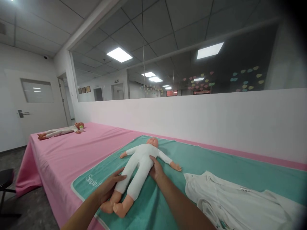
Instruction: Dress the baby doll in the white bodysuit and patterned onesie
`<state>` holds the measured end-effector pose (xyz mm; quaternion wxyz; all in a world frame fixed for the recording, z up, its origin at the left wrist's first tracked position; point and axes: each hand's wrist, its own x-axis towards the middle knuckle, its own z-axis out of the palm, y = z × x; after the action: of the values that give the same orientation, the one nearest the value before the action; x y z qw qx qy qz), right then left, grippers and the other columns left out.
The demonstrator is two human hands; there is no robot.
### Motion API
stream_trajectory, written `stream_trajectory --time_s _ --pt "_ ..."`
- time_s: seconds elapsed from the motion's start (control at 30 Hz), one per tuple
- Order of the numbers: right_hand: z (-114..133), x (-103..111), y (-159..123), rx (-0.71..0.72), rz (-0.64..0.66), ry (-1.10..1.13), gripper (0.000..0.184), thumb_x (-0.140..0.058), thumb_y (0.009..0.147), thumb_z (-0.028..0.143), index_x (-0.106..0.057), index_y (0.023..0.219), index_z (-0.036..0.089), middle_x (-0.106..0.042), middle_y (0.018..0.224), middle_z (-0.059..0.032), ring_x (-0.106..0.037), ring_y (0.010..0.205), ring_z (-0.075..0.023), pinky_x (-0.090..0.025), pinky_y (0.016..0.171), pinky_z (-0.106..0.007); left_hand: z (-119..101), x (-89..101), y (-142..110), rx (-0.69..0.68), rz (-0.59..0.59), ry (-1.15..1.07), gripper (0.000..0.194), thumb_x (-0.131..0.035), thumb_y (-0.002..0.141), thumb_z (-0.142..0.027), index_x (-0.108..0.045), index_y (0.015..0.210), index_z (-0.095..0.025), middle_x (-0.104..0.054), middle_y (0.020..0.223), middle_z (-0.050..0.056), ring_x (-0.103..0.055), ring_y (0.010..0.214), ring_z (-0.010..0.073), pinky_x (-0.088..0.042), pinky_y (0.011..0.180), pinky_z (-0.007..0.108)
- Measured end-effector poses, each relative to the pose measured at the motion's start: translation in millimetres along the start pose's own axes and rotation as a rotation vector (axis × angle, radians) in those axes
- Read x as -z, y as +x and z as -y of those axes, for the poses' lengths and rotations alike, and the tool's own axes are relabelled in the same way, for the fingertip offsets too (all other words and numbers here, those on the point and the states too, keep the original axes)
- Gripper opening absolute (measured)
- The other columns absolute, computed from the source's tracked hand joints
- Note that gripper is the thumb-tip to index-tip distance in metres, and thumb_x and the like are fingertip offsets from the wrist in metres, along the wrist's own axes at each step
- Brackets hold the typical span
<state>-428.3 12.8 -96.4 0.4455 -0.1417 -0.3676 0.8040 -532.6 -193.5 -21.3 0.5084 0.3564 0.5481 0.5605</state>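
Note:
A baby doll [141, 156] in a white long-sleeved bodysuit with legs lies on its back on a green towel [177, 198], its head away from me. My left hand [111, 183] grips the doll's lower leg on the left, thumb on top and the other fingers partly hidden. Against the doll's hip on the right rests my right hand [155, 167], thumb over the white cloth and fingers tucked out of sight beneath. To the right, white baby clothes [230, 198] lie spread on the towel.
A pink cloth [103, 137] covers the long table. At its far left end lie a second doll [63, 130] and a small green-lidded jar [81, 128]. Behind the table runs a white wall [192, 118] with a window above. A dark chair [6, 179] stands at lower left.

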Motion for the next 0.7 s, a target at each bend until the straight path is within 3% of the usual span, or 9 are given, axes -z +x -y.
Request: stream_trajectory --time_s 0.13,0.23,0.33,0.4,0.47,0.53,0.57,0.63,0.7 --pt "0.6 2.5 1.0 -0.119 0.029 0.077 0.050 -0.062 0.072 0.041 -0.045 0.114 0.022 -0.066 0.095 -0.0044 -0.064 0.082 -0.0209 -0.054 0.069 -0.038 4.4 2.4 3.0 0.012 -0.084 0.183 0.061 -0.059 0.072 -0.049 -0.049 0.125 -0.020 -0.063 0.110 0.011 -0.061 0.097 0.0274 -0.049 0.082 0.037" --pt "15.1 9.1 -9.7 -0.161 0.053 -0.098 0.048 -0.063 0.072 0.043 -0.044 0.111 0.021 -0.064 0.091 -0.0042 -0.063 0.077 -0.0187 -0.053 0.067 -0.037 11.8 9.4 7.9 0.005 -0.212 0.433 0.058 -0.054 0.074 -0.049 -0.048 0.123 -0.018 -0.060 0.114 0.011 -0.061 0.098 0.0264 -0.049 0.082 0.035" --pt "53.5 32.6 -35.5 -0.165 0.028 -0.269 0.047 -0.070 0.067 0.035 -0.048 0.106 0.020 -0.062 0.086 -0.0041 -0.061 0.078 -0.0178 -0.051 0.070 -0.038 16.7 6.5 9.9 -0.088 -0.423 0.806 0.056 -0.050 0.076 -0.039 -0.043 0.124 -0.012 -0.052 0.124 0.016 -0.055 0.108 0.0283 -0.043 0.091 0.037" --pt "94.8 62.9 -64.4 -0.108 -0.009 -0.352 0.043 -0.072 0.065 0.031 -0.054 0.102 0.019 -0.061 0.088 -0.0040 -0.060 0.082 -0.0176 -0.049 0.076 -0.037 17.6 -9.9 9.6 -0.221 -0.522 1.020 0.054 -0.045 0.078 -0.037 -0.041 0.126 -0.012 -0.046 0.130 0.016 -0.049 0.114 0.0300 -0.038 0.096 0.040" --pt "145.9 106.1 -104.8 -0.029 -0.044 -0.456 0.041 -0.074 0.062 0.030 -0.059 0.098 0.018 -0.060 0.097 -0.0053 -0.057 0.091 -0.0191 -0.044 0.086 -0.037 18.1 -41.0 11.1 -0.363 -0.521 1.122 0.049 -0.039 0.081 -0.038 -0.041 0.126 -0.017 -0.044 0.132 0.012 -0.046 0.117 0.0301 -0.037 0.096 0.041" --pt "201.3 159.0 -155.8 0.094 -0.106 -0.589 0.042 -0.073 0.064 0.031 -0.059 0.102 0.021 -0.055 0.114 -0.0055 -0.048 0.109 -0.0202 -0.033 0.099 -0.034 20.1 -85.7 17.4 -0.454 -0.418 1.125 0.046 -0.039 0.082 -0.039 -0.043 0.124 -0.020 -0.046 0.131 0.009 -0.046 0.116 0.0292 -0.036 0.097 0.039" --pt "228.3 187.0 -183.6 0.237 -0.172 -0.872 0.041 -0.067 0.070 0.036 -0.057 0.107 0.022 -0.053 0.120 -0.0059 -0.045 0.114 -0.0214 -0.031 0.100 -0.035 22.0 -111.9 22.5 -0.480 -0.342 1.105 0.046 -0.040 0.082 -0.039 -0.044 0.123 -0.019 -0.048 0.129 0.008 -0.047 0.116 0.0288 -0.036 0.097 0.038" --pt "276.5 240.8 -238.9 0.401 -0.485 -1.390 0.040 -0.054 0.078 0.043 -0.054 0.112 0.021 -0.052 0.122 -0.0093 -0.044 0.116 -0.0250 -0.029 0.102 -0.040 27.5 -167.7 36.3 -0.477 -0.182 1.031 0.046 -0.043 0.081 -0.042 -0.047 0.120 -0.017 -0.050 0.126 0.009 -0.047 0.115 0.0281 -0.037 0.096 0.035" --pt "311.8 284.8 -285.8 0.395 -0.655 -1.638 0.039 -0.050 0.079 0.045 -0.056 0.106 0.018 -0.054 0.117 -0.0138 -0.044 0.114 -0.0293 -0.029 0.100 -0.043 34.5 -221.8 53.6 -0.431 -0.044 0.969 0.049 -0.043 0.080 -0.045 -0.047 0.119 -0.015 -0.048 0.129 0.011 -0.046 0.118 0.0278 -0.038 0.094 0.033"
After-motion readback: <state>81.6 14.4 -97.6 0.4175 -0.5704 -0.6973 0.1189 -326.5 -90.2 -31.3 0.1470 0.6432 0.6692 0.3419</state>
